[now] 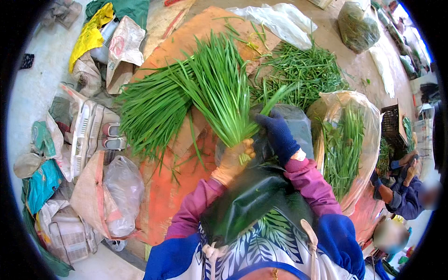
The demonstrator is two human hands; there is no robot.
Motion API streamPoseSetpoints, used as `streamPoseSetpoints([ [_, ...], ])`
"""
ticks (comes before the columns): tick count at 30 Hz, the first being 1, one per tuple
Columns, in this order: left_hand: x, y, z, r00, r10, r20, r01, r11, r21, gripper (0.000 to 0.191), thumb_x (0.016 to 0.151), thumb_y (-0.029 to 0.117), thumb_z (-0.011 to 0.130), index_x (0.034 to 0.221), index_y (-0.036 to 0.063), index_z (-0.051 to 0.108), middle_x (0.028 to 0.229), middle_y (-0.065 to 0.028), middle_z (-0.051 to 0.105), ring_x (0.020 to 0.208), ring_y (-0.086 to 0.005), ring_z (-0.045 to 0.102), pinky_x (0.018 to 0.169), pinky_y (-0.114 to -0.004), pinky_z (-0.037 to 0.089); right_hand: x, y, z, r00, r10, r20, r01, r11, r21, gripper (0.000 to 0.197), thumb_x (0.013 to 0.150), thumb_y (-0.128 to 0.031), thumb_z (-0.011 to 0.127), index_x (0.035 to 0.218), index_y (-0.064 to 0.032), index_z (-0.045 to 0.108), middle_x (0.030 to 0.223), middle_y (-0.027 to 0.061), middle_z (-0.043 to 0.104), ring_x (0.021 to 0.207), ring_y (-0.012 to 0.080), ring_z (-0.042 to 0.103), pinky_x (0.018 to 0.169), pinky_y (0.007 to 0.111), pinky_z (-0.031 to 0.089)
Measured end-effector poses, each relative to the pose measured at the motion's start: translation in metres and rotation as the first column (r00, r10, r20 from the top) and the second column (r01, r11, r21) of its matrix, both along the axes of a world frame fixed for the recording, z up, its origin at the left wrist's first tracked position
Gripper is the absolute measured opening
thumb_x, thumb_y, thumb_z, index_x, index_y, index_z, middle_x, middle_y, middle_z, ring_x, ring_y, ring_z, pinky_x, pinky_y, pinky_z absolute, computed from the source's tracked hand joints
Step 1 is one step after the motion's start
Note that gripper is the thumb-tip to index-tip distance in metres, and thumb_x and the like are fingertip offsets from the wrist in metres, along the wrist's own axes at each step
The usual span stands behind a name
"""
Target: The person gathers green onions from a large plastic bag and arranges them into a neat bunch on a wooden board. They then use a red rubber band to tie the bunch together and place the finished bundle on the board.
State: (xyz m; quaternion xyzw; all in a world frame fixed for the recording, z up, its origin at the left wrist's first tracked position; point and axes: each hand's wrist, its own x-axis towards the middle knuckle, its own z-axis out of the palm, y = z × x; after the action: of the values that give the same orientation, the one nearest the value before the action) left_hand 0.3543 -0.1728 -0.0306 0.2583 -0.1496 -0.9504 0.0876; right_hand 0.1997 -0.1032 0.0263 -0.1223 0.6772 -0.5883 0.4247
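My left hand (233, 161), in an orange-tan glove, grips the pale stem ends of a bunch of long green leaves (224, 94), perhaps garlic chives, whose blades fan out away from me. To its right, my right hand (278, 134), in a dark blue knit glove, is closed around a few bent leaves (278, 98) at the bunch's side. A larger pile of the same leaves (157, 108) lies to the left. Beyond my right hand is a heap of tangled loose leaves (304, 73). A dark green plastic sheet (245, 203) covers my lap.
On the right stands an open clear plastic bag (371, 140) of greens. A filled bag (358, 28) sits farther back. Plastic crates (84, 140), sacks (126, 45) and a crumpled clear bag (122, 189) crowd the left. Another person (402, 196) sits at the far right.
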Motion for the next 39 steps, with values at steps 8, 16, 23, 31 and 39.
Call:
streamPoseSetpoints([
  [8,0.002,-0.006,-0.008,0.993,0.041,-0.109,-0.017,0.976,0.217,0.031,0.083,0.029,0.068,0.102,0.0069,0.057,0.087,-0.0046,0.060,0.068,-0.0142,0.054,0.064,-0.032,0.048,0.033,0.045,0.016,0.940,0.205,-0.273,-0.298,0.883,-0.362,0.031,0.085,-0.024,0.062,0.106,-0.0008,0.063,0.111,0.0127,0.060,0.104,0.0254,0.056,0.087,0.037,0.045],
  [16,-0.004,-0.006,0.022,1.000,-0.011,0.024,0.009,0.998,0.067,0.045,0.084,0.021,0.060,0.125,0.0061,0.049,0.088,-0.0062,0.061,0.077,-0.0168,0.060,0.075,-0.034,0.053,0.035,0.048,0.030,0.247,0.450,-0.858,-0.759,0.641,0.117,0.035,0.080,-0.016,0.060,0.114,-0.0125,0.057,0.111,0.0129,0.060,0.085,0.0322,0.063,0.070,0.036,0.052],
  [23,-0.005,-0.011,0.008,0.997,0.068,0.028,-0.071,0.987,0.145,0.051,0.083,0.013,0.061,0.131,0.0060,0.046,0.084,-0.0025,0.060,0.073,-0.0128,0.060,0.075,-0.035,0.054,0.025,0.059,0.051,0.412,0.358,-0.838,-0.825,0.538,-0.175,0.031,0.085,-0.020,0.058,0.113,-0.0082,0.057,0.112,0.0126,0.061,0.090,0.0299,0.064,0.076,0.037,0.051],
  [31,0.002,-0.013,0.000,0.965,0.004,-0.261,0.078,0.949,0.305,0.062,0.082,0.014,0.062,0.138,0.0080,0.036,0.089,-0.0040,0.062,0.072,-0.0131,0.060,0.072,-0.035,0.053,-0.034,0.008,0.042,0.984,-0.037,-0.173,0.025,0.997,-0.067,0.042,0.088,-0.023,0.058,0.123,-0.0015,0.050,0.097,0.0094,0.064,0.084,0.0216,0.063,0.072,0.032,0.051],
  [39,0.009,-0.011,-0.009,0.979,-0.011,-0.205,0.075,0.948,0.310,0.062,0.082,0.018,0.061,0.139,0.0125,0.035,0.089,-0.0029,0.060,0.072,-0.0139,0.058,0.068,-0.033,0.049,-0.012,-0.040,-0.009,0.987,-0.003,-0.163,-0.013,0.995,-0.098,0.024,0.081,-0.026,0.069,0.084,-0.0025,0.065,0.068,0.0041,0.061,0.061,0.0123,0.054,0.056,0.029,0.045],
])
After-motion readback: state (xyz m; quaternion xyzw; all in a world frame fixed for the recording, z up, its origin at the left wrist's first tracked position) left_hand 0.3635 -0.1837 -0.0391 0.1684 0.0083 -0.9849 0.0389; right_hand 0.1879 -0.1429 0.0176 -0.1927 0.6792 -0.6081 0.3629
